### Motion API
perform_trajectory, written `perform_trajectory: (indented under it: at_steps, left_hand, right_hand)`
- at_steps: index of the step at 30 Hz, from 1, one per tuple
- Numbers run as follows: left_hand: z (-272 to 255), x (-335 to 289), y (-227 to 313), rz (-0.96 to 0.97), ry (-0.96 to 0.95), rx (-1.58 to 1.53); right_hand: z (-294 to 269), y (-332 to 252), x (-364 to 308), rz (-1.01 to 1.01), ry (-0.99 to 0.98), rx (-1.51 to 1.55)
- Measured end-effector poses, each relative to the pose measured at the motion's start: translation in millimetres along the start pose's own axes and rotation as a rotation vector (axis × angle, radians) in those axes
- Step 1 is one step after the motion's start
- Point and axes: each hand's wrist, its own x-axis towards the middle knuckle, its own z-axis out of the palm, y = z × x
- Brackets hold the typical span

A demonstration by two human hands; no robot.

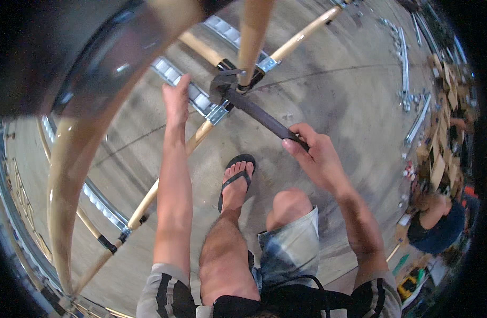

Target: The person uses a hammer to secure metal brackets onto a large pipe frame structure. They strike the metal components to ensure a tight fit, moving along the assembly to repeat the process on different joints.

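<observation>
Right hand (317, 153) grips wrench (254, 108) (dark).

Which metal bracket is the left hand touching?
The ribbed silver bracket under the left hand, just left of the hammer head. The other brackets, upper and lower left, lie apart from both hands.

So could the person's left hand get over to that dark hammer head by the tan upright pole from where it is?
Probably yes. The left hand rests on the silver metal bracket, close beside the dark hammer head, and nothing lies between them. The right hand grips only the far end of the black handle.
</observation>
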Motion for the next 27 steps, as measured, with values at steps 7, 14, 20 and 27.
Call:
perform_trajectory:
  at_steps: [7, 14, 20, 27]
  left_hand:
    - [8, -3, 1, 0.060, -0.002, -0.036]
    - [3, -1, 2, -0.004, -0.002, 0.071]
    - [-3, 4, -6, 0.051, -0.032, 0.036]
    - [9, -4, 6, 0.061, -0.032, 0.015]
  right_hand:
    - [3, 16, -1, -0.006, -0.022, 0.036]
    - [1, 9, 6, -0.025, -0.049, 0.026]
    - [2, -10, 11, -0.119, -0.027, 0.017]
    - [7, 9, 26, -0.248, -0.064, -0.191]
